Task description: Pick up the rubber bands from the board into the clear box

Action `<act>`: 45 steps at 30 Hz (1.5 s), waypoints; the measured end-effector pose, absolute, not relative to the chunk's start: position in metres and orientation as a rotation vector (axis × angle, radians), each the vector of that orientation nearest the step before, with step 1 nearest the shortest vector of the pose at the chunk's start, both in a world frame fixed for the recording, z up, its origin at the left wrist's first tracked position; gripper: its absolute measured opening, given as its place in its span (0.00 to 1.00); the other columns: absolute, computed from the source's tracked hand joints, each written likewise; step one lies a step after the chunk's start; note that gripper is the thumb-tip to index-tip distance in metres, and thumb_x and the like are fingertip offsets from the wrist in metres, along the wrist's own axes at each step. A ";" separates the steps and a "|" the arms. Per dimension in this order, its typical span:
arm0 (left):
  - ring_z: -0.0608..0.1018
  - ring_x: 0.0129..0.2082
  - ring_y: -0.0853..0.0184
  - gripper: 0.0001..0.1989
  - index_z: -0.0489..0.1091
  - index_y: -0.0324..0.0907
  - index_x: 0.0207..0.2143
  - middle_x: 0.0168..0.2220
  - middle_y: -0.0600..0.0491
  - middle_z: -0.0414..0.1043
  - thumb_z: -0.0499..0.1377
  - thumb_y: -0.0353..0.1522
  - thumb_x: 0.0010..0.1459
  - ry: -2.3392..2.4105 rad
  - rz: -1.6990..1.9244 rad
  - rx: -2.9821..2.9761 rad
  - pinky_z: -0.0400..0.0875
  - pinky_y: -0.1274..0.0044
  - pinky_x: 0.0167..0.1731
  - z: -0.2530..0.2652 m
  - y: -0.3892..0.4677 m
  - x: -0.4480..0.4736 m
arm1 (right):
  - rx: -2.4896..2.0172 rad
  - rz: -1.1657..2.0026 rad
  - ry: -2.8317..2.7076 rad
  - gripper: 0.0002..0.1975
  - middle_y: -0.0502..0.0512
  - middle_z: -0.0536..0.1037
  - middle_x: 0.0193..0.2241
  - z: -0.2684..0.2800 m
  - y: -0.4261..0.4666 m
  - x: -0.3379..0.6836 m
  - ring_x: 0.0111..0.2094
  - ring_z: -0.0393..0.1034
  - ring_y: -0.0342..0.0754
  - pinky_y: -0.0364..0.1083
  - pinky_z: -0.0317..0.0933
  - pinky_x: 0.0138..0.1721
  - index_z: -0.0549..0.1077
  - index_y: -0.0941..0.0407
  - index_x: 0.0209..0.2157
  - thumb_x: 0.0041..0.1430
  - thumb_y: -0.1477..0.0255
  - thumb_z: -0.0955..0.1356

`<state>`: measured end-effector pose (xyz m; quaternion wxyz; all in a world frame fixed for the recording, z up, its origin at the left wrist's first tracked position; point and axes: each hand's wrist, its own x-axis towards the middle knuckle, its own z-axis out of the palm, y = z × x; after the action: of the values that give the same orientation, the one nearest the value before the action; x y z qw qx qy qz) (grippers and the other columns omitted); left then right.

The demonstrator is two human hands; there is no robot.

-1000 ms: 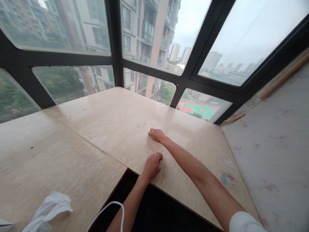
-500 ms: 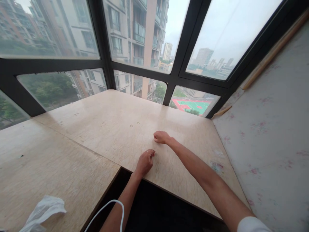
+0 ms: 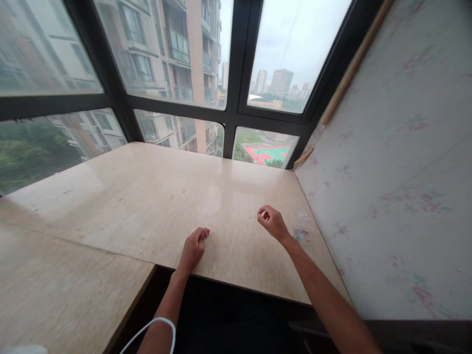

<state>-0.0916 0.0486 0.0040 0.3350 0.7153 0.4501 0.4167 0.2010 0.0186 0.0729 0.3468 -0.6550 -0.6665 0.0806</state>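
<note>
My left hand (image 3: 193, 248) rests near the front edge of the beige tabletop (image 3: 140, 221), its fingers closed in a pinch. Whatever they may hold is too small to make out. Further right, my right hand (image 3: 273, 223) is just above the surface with thumb and fingertips curled together. A faint thin glint shows by its fingertips, too small to name. Two small thin rings, one (image 3: 172, 197) nearer and one (image 3: 183, 191) slightly farther, lie on the tabletop beyond my left hand. Beside my right wrist is a clear plastic packet (image 3: 300, 235) with small coloured bits.
Dark-framed windows (image 3: 177, 112) border the back and left of the tabletop. A wall with floral paper (image 3: 368, 196) stands along the right. A white cable (image 3: 160, 319) crosses my left forearm. In front is a dark recess (image 3: 228, 309) below the table edge.
My right hand has moved right, away from my left hand and closer to the plastic packet. The view has turned to the right, and the white tissue at lower left has mostly left it.
</note>
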 end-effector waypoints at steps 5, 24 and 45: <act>0.77 0.40 0.61 0.09 0.61 0.43 0.26 0.36 0.48 0.75 0.47 0.34 0.58 1.213 1.046 1.870 0.70 0.70 0.41 0.004 0.050 -0.093 | -1.847 0.131 -1.353 0.08 0.51 0.72 0.23 0.067 -0.053 0.262 0.21 0.63 0.43 0.41 0.56 0.23 0.68 0.56 0.28 0.53 0.66 0.63; 0.78 0.40 0.60 0.10 0.63 0.44 0.27 0.39 0.48 0.77 0.49 0.39 0.56 1.318 0.974 1.837 0.72 0.72 0.44 0.014 0.050 -0.090 | -2.059 0.076 -1.099 0.12 0.54 0.75 0.28 0.035 -0.096 0.336 0.23 0.64 0.44 0.44 0.59 0.28 0.72 0.56 0.26 0.48 0.63 0.63; 0.79 0.28 0.66 0.18 0.70 0.39 0.41 0.40 0.47 0.75 0.54 0.41 0.54 1.715 0.950 1.587 0.71 0.79 0.23 0.026 0.160 -0.170 | -1.775 0.063 -1.588 0.13 0.55 0.75 0.32 0.002 -0.127 0.265 0.30 0.72 0.46 0.43 0.66 0.33 0.72 0.54 0.32 0.61 0.61 0.62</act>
<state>-0.1704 0.1597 0.0261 0.3048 0.5991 0.6476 0.3589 0.2655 -0.1268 0.0023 0.3706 -0.6920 -0.6191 0.0245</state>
